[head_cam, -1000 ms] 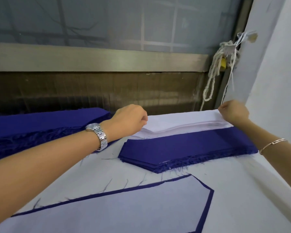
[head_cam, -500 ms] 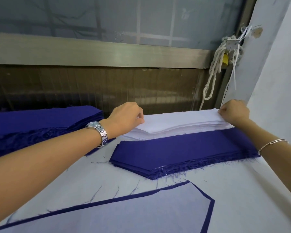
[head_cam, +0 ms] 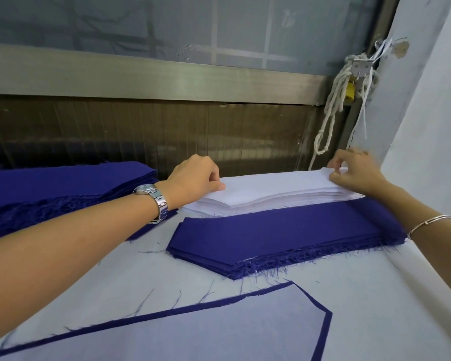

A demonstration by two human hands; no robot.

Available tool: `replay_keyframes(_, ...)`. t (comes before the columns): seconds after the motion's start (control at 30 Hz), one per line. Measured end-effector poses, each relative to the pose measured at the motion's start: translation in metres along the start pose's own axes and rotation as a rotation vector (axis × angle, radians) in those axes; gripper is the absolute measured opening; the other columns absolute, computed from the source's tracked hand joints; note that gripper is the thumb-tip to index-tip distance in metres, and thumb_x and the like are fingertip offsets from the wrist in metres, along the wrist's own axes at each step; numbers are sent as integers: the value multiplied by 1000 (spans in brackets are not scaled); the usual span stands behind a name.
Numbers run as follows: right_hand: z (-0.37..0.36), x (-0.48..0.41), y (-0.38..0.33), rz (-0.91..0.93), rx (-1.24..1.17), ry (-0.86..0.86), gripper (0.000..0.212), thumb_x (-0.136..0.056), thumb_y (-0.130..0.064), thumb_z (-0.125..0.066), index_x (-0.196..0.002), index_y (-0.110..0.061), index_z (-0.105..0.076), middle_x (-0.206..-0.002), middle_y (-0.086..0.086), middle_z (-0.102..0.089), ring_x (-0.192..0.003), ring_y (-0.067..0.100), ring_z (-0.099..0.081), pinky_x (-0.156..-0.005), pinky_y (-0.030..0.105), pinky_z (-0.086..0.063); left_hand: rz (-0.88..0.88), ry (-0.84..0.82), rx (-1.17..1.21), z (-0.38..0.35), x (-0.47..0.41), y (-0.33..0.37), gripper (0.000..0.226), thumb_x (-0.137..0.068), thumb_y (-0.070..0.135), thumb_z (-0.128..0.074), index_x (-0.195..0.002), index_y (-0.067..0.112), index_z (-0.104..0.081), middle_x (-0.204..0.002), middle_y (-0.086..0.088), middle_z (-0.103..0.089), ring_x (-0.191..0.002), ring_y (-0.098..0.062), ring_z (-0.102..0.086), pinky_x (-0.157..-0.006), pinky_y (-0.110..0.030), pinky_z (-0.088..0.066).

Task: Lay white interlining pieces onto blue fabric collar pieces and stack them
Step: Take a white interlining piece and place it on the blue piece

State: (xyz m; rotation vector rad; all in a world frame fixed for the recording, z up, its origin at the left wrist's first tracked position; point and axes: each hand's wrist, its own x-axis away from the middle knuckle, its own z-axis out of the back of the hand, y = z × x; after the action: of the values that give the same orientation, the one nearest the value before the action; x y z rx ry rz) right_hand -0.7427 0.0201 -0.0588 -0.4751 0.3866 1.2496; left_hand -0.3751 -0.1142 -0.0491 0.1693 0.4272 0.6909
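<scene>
Blue fabric pile (head_cam: 63,186) lies left of the white interlining stack (head_cam: 279,194), apart from it. Left hand (head_cam: 195,178), wristwatch (head_cam: 154,201) on the wrist, fingers curled, pinches the top sheet at that stack's left end. Blue collar stack (head_cam: 284,235) sits just in front of the interlining stack, edges touching. Covered blue piece (head_cam: 193,334), white interlining on top, lies nearer still on the table (head_cam: 362,295). Right hand (head_cam: 357,173) pinches the top sheet at the stack's right end, corner slightly lifted.

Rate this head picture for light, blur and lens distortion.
Head view: soft, even light, no glare, faint shadow under the white interlining stack; wide-angle lens bows the metal rail; right hand slightly blurred, left hand and blue collar stack sharper.
</scene>
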Motion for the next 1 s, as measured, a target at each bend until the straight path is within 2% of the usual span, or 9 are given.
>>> replay_keyframes(0.1, 2, -2, 3, 46, 60, -4, 41, -73, -26, -53, -110, -12, -63, -91, 7, -65, -94, 28, -52, -89, 38, -29, -4, -8, -31, 2, 0, 2, 22, -91, 32, -71, -87, 11, -74, -80, -3, -69, -74, -16, -63, -70, -32, -52)
replay_keyframes(0.17, 1, -3, 9, 67, 107, 30, 41, -80, -17, -62, -121, -15, -63, -92, 7, -66, -95, 28, -50, -85, 35, -24, -2, -13, -43, 4, -1, 3, 22, -91, 32, -71, -88, 10, -74, -82, -4, -70, -76, -17, -64, -69, -30, -49)
replay_keyframes(0.23, 0, -4, 15, 72, 159, 58, 30, -83, -7, -69, -112, -15, -71, -95, 8, -70, -97, 29, -49, -81, 35, -20, 2, -18, -44, 4, -1, 3, 21, -91, 32, -70, -92, 11, -73, -88, -4, -71, -81, -18, -65, -72, -31, -50)
replay_keyframes(0.33, 1, -2, 25, 36, 213, 105, 7, -88, -10, -71, -90, -14, -77, -94, 6, -72, -97, 31, -50, -78, 34, -16, -2, -10, -77, 1, 0, 3, 31, -92, 34, -68, -116, 14, -66, -116, -3, -66, -103, -19, -60, -86, -32, -50)
replay_keyframes(0.4, 1, 1, 31, -6, 205, 133, 8, -90, -14, -70, -87, -14, -77, -92, 6, -73, -98, 31, -50, -78, 33, -14, -33, -2, -163, 0, -1, 1, 46, -94, 37, -65, -133, 16, -55, -132, -3, -56, -120, -22, -49, -94, -33, -44)
replay_keyframes(0.47, 0, 4, 35, -29, 205, 150, 9, -92, -15, -69, -88, -14, -77, -93, 6, -72, -99, 31, -50, -81, 36, -17, -59, -19, -200, 1, -3, 1, 49, -95, 36, -64, -139, 18, -51, -137, -3, -52, -126, -23, -43, -97, -34, -41)
replay_keyframes(0.67, -2, 10, 42, -49, 203, 161, 11, -94, -17, -67, -91, -16, -77, -98, 5, -73, -102, 29, -49, -83, 39, -19, -123, 103, -216, 1, 3, 4, 24, -94, 34, -66, -111, 17, -69, -117, 0, -61, -105, -17, -49, -87, -30, -37)
replay_keyframes(0.83, 3, 14, 35, -87, 105, 178, 13, -97, -17, -62, -94, -13, -74, -104, 8, -73, -107, 29, -51, -87, 38, -19, -136, 190, -164, 12, 11, 1, 21, -96, 39, -61, -101, 20, -70, -98, 4, -68, -93, -15, -56, -93, -32, -37)
replay_keyframes(1.0, 17, 16, 22, -86, 7, 191, 17, -100, -19, -59, -102, -8, -72, -106, 12, -71, -107, 33, -54, -97, 43, -23, -87, 145, -7, 42, 27, -5, 15, -96, 35, -62, -92, 21, -66, -83, 0, -68, -75, -16, -62, -67, -28, -41)
